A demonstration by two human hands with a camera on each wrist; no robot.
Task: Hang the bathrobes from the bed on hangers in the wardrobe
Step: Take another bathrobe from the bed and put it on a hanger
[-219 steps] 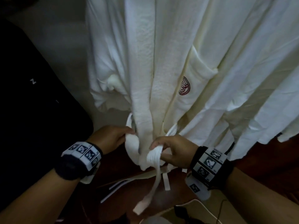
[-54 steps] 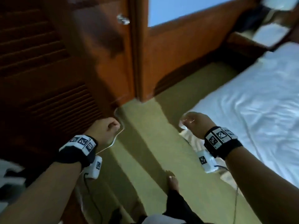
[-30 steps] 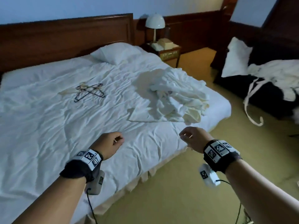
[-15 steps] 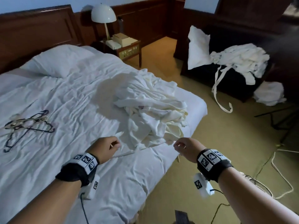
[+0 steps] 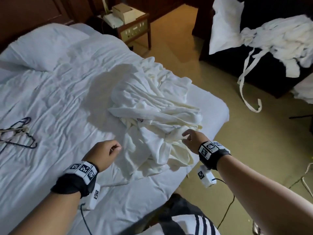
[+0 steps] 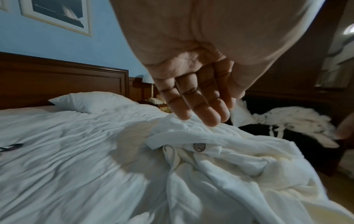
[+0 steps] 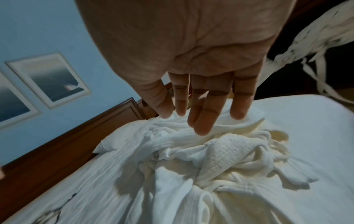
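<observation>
**Reaching for a soft, tangled heap at the bed's right edge**

Lying at the left edge of the bed point(image 5: 50, 102), the dark wire hangers point(image 5: 18, 133) are waiting well apart from everything else, untouched. Moving right, the left hand point(image 5: 103, 153) is hovering just beside the heap with its fingers relaxed and holding nothing. The crumpled bathrobes point(image 5: 157, 119) are sitting near the bed's right edge, toward its near corner, with one hem hanging close to the mattress side. Over the heap's right side, the right hand point(image 5: 193, 138) is spreading its fingers point(image 7: 203, 118) above the folds, empty too; whether the tips are already touching cloth I cannot tell.

The fabric is looking thick, waffled and limp, so it is likely going to sag, drag and snag on its neighbour rather than lift cleanly. A bunched handful would probably bring the whole pile. Finding the flat collar band beside the small logo point(image 6: 199, 147) and taking it with both hands seems the safer hold.
</observation>
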